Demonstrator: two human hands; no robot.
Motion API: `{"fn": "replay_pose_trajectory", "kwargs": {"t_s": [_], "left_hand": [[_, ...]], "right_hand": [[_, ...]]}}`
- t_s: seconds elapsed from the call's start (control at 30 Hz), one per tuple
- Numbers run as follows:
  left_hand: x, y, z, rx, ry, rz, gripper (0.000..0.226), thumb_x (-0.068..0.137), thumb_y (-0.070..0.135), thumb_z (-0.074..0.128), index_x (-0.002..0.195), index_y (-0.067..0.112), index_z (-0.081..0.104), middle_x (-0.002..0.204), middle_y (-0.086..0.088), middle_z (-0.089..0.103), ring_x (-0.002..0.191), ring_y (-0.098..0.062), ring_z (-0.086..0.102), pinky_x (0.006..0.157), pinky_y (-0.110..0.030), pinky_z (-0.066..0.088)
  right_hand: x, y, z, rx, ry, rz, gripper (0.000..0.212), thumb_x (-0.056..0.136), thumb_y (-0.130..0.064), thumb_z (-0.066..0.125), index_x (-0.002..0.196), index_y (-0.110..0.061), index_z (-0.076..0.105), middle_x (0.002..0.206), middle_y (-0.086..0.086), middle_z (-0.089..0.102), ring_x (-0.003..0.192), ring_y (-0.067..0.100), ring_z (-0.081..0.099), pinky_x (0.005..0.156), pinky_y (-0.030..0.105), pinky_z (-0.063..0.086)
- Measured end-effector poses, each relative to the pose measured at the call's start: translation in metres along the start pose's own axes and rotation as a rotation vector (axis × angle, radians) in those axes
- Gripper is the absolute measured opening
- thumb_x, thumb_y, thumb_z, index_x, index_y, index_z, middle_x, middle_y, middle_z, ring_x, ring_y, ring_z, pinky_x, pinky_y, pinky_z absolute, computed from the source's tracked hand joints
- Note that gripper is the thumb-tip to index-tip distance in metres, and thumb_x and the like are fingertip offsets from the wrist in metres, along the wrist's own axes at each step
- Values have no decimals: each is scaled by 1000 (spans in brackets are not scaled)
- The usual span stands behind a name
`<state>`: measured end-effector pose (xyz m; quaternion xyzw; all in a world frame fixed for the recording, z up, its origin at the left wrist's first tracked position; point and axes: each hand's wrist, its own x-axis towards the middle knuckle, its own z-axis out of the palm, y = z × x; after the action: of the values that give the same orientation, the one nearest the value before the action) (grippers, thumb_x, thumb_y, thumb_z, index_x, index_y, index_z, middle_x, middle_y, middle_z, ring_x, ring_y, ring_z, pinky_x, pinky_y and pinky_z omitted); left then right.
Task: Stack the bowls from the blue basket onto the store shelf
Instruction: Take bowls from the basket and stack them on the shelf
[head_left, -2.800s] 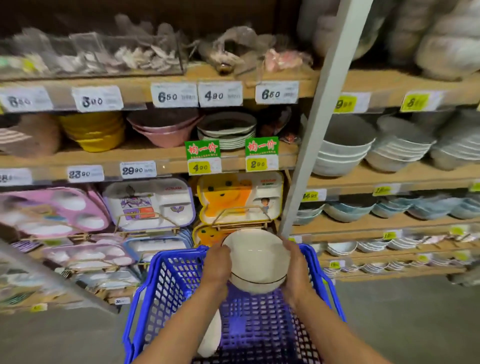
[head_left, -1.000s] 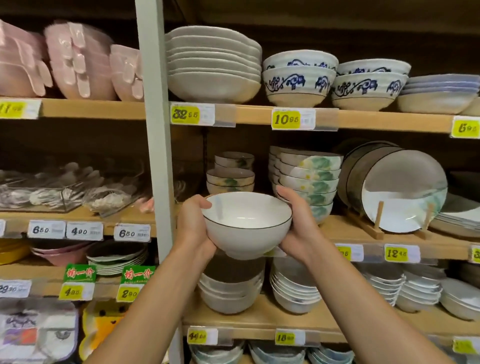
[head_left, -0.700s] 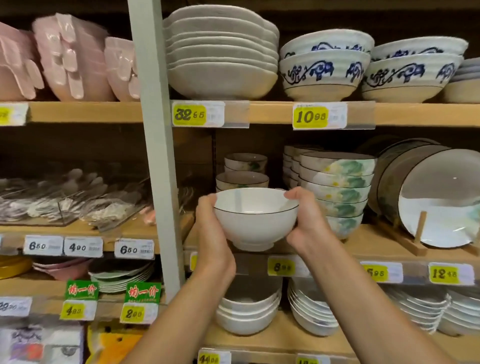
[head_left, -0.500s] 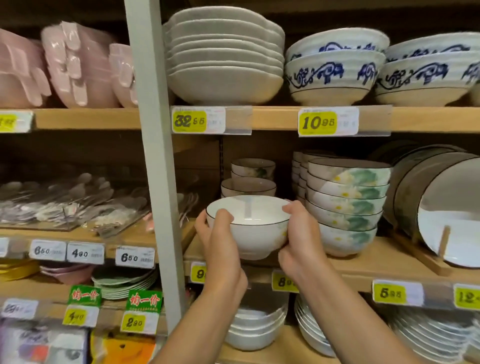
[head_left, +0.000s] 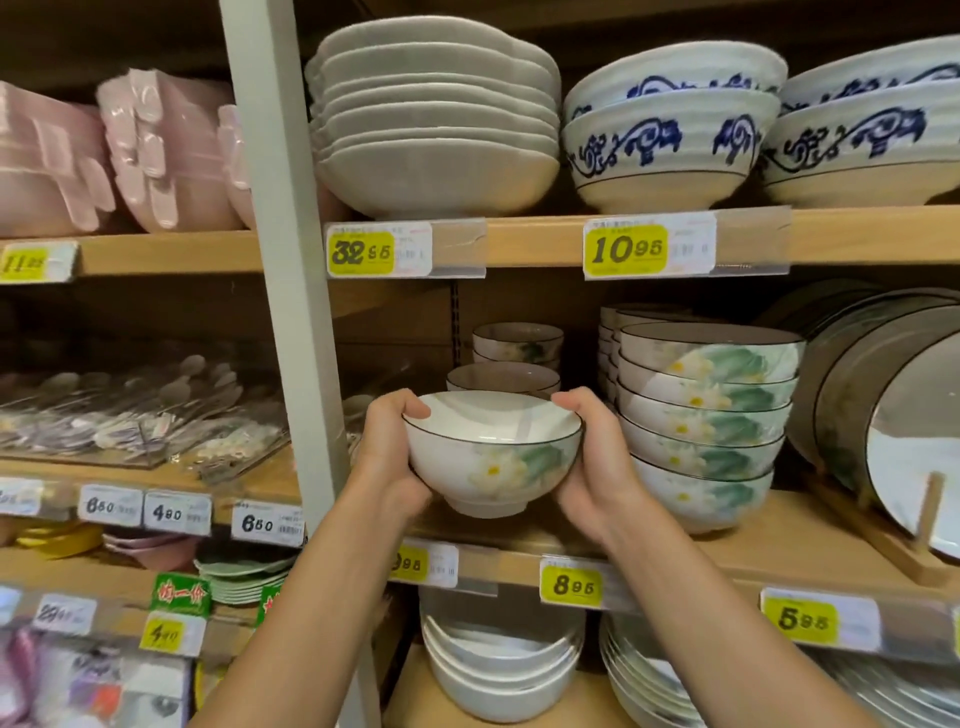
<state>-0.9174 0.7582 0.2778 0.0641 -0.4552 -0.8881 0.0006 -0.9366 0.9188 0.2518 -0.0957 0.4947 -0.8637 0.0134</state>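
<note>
Gripping the flowered bowl (head_left: 492, 452) upright from either side, left hand (head_left: 387, 467) and right hand (head_left: 597, 467) curled round its wall, just left of the stack of matching bowls (head_left: 701, 415).

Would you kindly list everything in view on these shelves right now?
Held bowl: one, white with a flower, before the middle shelf.
Flowered bowls: one stack, white and green, right of the held bowl.
Small bowls: a few, pale, behind the held bowl.
Dishes: one stack, white, top shelf.
Patterned bowls: two stacks, white and blue, top shelf right.
Plates: several, pale, upright in a rack, far right.
Plain bowls: one stack, white, lower shelf.
Boxes: several, pink, top left.
Price tags: many, yellow or white, shelf edges.
Left hand: one, grips the held bowl's left side.
Right hand: one, grips its right side.
</note>
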Motion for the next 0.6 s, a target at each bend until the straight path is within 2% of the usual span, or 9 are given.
{"fn": "replay_pose_trajectory", "kwargs": {"t_s": [0.03, 0.1, 0.2, 0.27, 0.33, 0.43, 0.5, 0.57, 0.6], "left_hand": [[1, 1, -2, 12, -12, -45, 57, 53, 15, 49, 108, 7, 64, 104, -21, 71, 96, -43, 64, 81, -55, 55], [3, 1, -3, 38, -14, -76, 44, 60, 16, 46, 97, 4, 66, 91, -22, 73, 83, -41, 67, 77, -52, 56], [4, -13, -1, -71, 30, 63, 23, 78, 25, 49, 77, 12, 68, 74, -12, 74, 63, -29, 71, 61, -40, 60], [0, -28, 2, -136, 26, 225, 38, 88, 32, 48, 59, 23, 70, 68, -1, 73, 60, -16, 71, 52, -28, 56], [-5, -40, 4, -119, 21, 354, 49, 92, 32, 43, 52, 31, 70, 68, 5, 73, 65, -9, 71, 52, -22, 54], [0, -35, 11, -94, 3, 419, 47, 93, 39, 38, 65, 32, 75, 80, 2, 76, 75, -11, 72, 60, -24, 57], [17, -22, 22, -112, 16, 431, 41, 89, 44, 40, 75, 25, 73, 82, -1, 75, 76, -17, 72, 63, -27, 56], [42, -8, 37, -125, 62, 478, 35, 85, 45, 42, 85, 21, 67, 83, -2, 72, 77, -17, 69, 62, -25, 54], [55, -2, 45, -122, 100, 493, 38, 85, 46, 41, 95, 18, 66, 91, -3, 71, 83, -18, 68, 66, -27, 54]], "right_hand": [[-1, 2, 1, -21, 9, -21, 30, 81, -30, 51, 76, -17, 78, 92, 11, 74, 85, 23, 70, 80, 37, 52], [-3, 5, 4, -39, 78, -75, 29, 82, -29, 51, 72, -20, 77, 88, 8, 75, 80, 21, 71, 77, 37, 54], [-3, 3, 12, 25, 238, -130, 22, 82, -24, 51, 83, -12, 70, 84, 10, 74, 79, 26, 70, 80, 44, 55], [-3, 2, 16, 54, 304, -162, 25, 77, -23, 53, 91, -8, 67, 87, 13, 72, 83, 28, 69, 81, 46, 55], [-2, 4, 19, 77, 333, -227, 33, 72, -25, 54, 98, -7, 66, 92, 13, 71, 86, 27, 69, 77, 44, 56], [8, 0, 23, 98, 411, -334, 22, 75, -20, 55, 93, -8, 60, 83, 9, 66, 72, 20, 67, 58, 30, 54], [26, -11, 30, 99, 475, -373, 19, 77, -19, 55, 91, -7, 58, 81, 10, 61, 71, 21, 61, 60, 28, 50], [47, -26, 38, 118, 545, -430, 5, 81, -15, 58, 78, -11, 61, 72, 2, 63, 67, 18, 60, 65, 28, 48], [56, -31, 40, 114, 570, -459, 13, 84, -12, 58, 71, -15, 61, 63, -5, 64, 60, 12, 59, 61, 23, 47]]}}
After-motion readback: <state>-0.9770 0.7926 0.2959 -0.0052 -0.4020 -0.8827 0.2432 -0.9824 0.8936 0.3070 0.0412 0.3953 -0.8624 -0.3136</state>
